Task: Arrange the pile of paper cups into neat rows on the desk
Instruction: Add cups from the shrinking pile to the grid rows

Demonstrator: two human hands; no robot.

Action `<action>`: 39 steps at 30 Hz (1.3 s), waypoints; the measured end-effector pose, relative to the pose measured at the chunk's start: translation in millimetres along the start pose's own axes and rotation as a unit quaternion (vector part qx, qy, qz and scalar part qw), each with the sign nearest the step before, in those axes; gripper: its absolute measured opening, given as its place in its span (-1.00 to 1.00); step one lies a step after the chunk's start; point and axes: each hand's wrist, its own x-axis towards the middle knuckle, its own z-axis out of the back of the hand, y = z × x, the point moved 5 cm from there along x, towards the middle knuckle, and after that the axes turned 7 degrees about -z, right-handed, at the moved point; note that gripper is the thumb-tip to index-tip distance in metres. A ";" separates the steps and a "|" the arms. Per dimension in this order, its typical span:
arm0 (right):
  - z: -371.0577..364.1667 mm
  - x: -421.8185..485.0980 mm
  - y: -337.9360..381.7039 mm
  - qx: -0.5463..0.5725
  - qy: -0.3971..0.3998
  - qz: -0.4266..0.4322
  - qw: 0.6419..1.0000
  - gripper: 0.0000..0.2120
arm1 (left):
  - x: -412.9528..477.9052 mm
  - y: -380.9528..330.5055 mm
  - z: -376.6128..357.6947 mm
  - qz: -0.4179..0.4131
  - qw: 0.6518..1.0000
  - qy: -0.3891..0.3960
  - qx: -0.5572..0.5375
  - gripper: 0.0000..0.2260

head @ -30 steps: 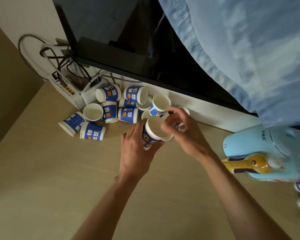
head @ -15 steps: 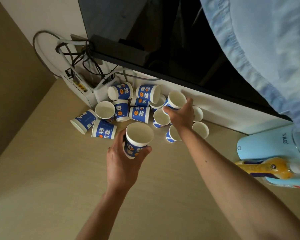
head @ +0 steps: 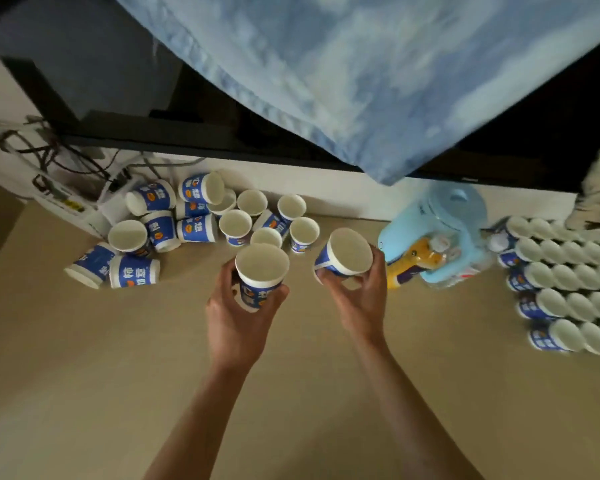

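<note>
My left hand (head: 238, 317) grips a blue-and-white paper cup (head: 261, 271), held upright above the beige desk (head: 84, 375). My right hand (head: 359, 299) holds a second paper cup (head: 347, 252), tilted with its mouth toward me. Behind both hands lies the pile of paper cups (head: 194, 220) against the wall, some upright, some on their sides. At the far right, several rows of cups (head: 565, 278) stand lined up on the desk, blurred.
A light blue kettle (head: 444, 220) stands between the pile and the rows, with a yellow bottle (head: 413, 263) lying in front of it. A white router and cables (head: 66, 195) sit at the back left. A dark monitor (head: 118, 81) and a blue cloth (head: 361, 71) hang above.
My right hand has picked a cup from the pile and pulled back with it. The view has swung right, bringing the rows of cups into sight. My left hand keeps its cup.
</note>
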 end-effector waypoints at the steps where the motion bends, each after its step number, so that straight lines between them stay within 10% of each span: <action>1: 19.5 -7.9 -4.1 0.003 -0.014 -0.004 1.000 -0.39 | -9.4 -7.5 -10.7 -0.005 1.000 0.009 -0.007 -0.48; 22: 483.5 -115.1 -94.3 0.105 -0.280 -0.082 0.951 -0.36 | -315.9 -176.1 -294.2 -0.109 0.966 0.224 -0.066 -0.41; 39: 687.5 -49.5 -149.6 0.059 -0.322 -0.137 0.935 -0.38 | -385.8 -248.4 -540.4 -0.112 0.931 0.324 -0.124 -0.45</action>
